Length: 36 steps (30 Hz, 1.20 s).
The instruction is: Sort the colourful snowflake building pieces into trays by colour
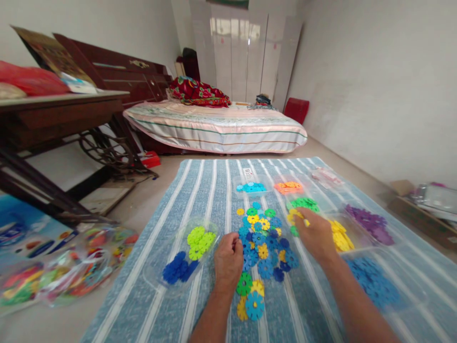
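A loose pile of notched plastic snowflake discs [266,267], mostly blue with yellow and green ones, lies on the striped cloth. At its left edge is my left hand [228,262], fingers curled together; whatever they may hold is hidden. My right hand [316,233] is closed on yellow snowflake discs [294,215], above the pile's right side and close to the green discs [305,205]. Right of that hand, yellow discs [341,236] and purple discs [371,224] fill parts of a clear tray. Lime discs [200,242] and dark blue discs [178,267] share a clear tray on the left.
Trays of light blue discs [252,187] and orange discs [288,186] stand at the back of the cloth [210,190]. Blue discs [373,281] sit in a tray at near right. Bags of colourful pieces [74,276] lie on the floor at left. Beyond is a bed [221,128].
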Each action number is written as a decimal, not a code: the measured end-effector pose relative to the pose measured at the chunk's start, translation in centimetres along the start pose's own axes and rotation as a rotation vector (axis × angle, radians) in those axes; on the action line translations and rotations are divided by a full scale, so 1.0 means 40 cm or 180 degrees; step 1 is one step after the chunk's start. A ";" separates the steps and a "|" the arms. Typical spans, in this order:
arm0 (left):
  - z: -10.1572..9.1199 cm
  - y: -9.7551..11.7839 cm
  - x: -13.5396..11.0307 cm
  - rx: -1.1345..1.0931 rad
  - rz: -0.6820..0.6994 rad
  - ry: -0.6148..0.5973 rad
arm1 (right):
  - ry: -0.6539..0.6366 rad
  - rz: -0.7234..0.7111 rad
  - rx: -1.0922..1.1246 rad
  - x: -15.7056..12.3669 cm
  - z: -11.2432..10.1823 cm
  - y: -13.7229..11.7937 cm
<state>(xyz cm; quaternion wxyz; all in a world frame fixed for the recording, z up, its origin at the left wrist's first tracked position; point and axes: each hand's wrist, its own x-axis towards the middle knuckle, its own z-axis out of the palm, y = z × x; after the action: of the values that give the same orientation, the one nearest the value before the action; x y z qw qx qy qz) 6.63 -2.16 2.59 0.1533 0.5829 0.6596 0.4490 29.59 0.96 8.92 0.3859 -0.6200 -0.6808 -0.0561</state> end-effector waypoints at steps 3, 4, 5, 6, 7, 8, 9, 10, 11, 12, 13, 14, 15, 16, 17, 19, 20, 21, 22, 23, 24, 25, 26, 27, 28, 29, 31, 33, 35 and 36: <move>0.003 -0.001 0.001 0.0004 -0.0066 -0.0022 | 0.0091 0.0289 -0.1326 0.005 -0.084 0.081; 0.003 0.000 0.002 0.0006 -0.0077 -0.0028 | -0.0031 0.0427 -0.1668 0.004 -0.106 0.098; 0.004 0.000 0.003 0.0007 -0.0083 -0.0034 | -0.0172 0.0537 -0.1905 0.002 -0.123 0.109; 0.004 0.001 0.004 0.0006 -0.0088 -0.0039 | -0.0302 0.0601 -0.2033 -0.001 -0.135 0.114; 0.004 0.002 0.004 0.0008 -0.0092 -0.0042 | -0.0406 0.0617 -0.2074 -0.006 -0.141 0.114; 0.003 0.003 0.005 0.0011 -0.0094 -0.0042 | -0.0481 0.0596 -0.2048 -0.012 -0.142 0.110; 0.002 0.004 0.005 0.0014 -0.0095 -0.0040 | -0.0540 0.0542 -0.1962 -0.018 -0.137 0.103; 0.001 0.004 0.005 0.0017 -0.0093 -0.0037 | -0.0590 0.0472 -0.1824 -0.024 -0.129 0.094; 0.000 0.005 0.005 0.0019 -0.0091 -0.0038 | -0.0641 0.0396 -0.1649 -0.031 -0.117 0.083; -0.001 0.005 0.005 0.0022 -0.0087 -0.0038 | -0.0705 0.0308 -0.1455 -0.038 -0.103 0.071; -0.001 0.005 0.005 0.0023 -0.0082 -0.0041 | -0.0799 0.0197 -0.1251 -0.044 -0.087 0.057; -0.002 0.005 0.005 0.0023 -0.0077 -0.0045 | -0.0916 0.0083 -0.1057 -0.050 -0.070 0.043; -0.002 0.004 0.006 0.0022 -0.0071 -0.0048 | -0.1043 -0.0013 -0.0891 -0.055 -0.054 0.027; -0.002 0.003 0.006 0.0021 -0.0065 -0.0049 | -0.1175 -0.0085 -0.0762 -0.059 -0.037 0.010; -0.001 0.002 0.007 0.0020 -0.0059 -0.0050 | -0.1314 -0.0150 -0.0663 -0.060 -0.020 -0.007; 0.000 0.001 0.008 0.0018 -0.0045 -0.0056 | -0.1554 -0.0256 -0.0566 -0.057 0.013 -0.040; 0.000 0.001 0.008 0.0017 -0.0039 -0.0058 | -0.1639 -0.0304 -0.0553 -0.052 0.030 -0.055; 0.000 0.000 0.008 0.0017 -0.0032 -0.0063 | -0.1699 -0.0354 -0.0552 -0.045 0.048 -0.068; 0.000 0.000 0.008 0.0018 -0.0025 -0.0068 | -0.1727 -0.0394 -0.0558 -0.038 0.065 -0.079; 0.000 0.000 0.008 0.0019 -0.0019 -0.0073 | -0.1725 -0.0421 -0.0569 -0.030 0.082 -0.087; 0.000 0.000 0.007 0.0020 -0.0014 -0.0075 | -0.1706 -0.0445 -0.0576 -0.024 0.099 -0.093; 0.000 0.000 0.006 0.0023 -0.0011 -0.0074 | -0.1686 -0.0475 -0.0577 -0.019 0.115 -0.096; 0.000 -0.001 0.006 0.0028 -0.0011 -0.0069 | -0.1668 -0.0508 -0.0581 -0.016 0.129 -0.098; 0.000 -0.001 0.005 0.0033 -0.0012 -0.0065 | -0.1651 -0.0541 -0.0586 -0.016 0.141 -0.098; 0.000 -0.001 0.004 0.0038 -0.0014 -0.0061 | -0.1630 -0.0574 -0.0590 -0.017 0.151 -0.096; 0.000 -0.002 0.004 0.0043 -0.0016 -0.0062 | -0.1607 -0.0608 -0.0591 -0.020 0.158 -0.094; 0.001 -0.002 0.003 0.0050 -0.0023 -0.0067 | -0.1541 -0.0684 -0.0582 -0.029 0.165 -0.088; 0.002 -0.001 0.004 0.0057 -0.0035 -0.0073 | -0.1452 -0.0768 -0.0556 -0.040 0.165 -0.080; 0.003 0.001 0.004 0.0062 -0.0052 -0.0082 | -0.1346 -0.0848 -0.0518 -0.051 0.161 -0.074; 0.004 0.001 0.005 0.0063 -0.0060 -0.0090 | -0.1287 -0.0880 -0.0497 -0.056 0.157 -0.071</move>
<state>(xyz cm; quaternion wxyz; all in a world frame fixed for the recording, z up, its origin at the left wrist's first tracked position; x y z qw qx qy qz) 6.71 -1.94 2.60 0.1610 0.5844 0.6673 0.4327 24.07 2.03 4.36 0.1816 -0.5476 -0.8161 -0.0357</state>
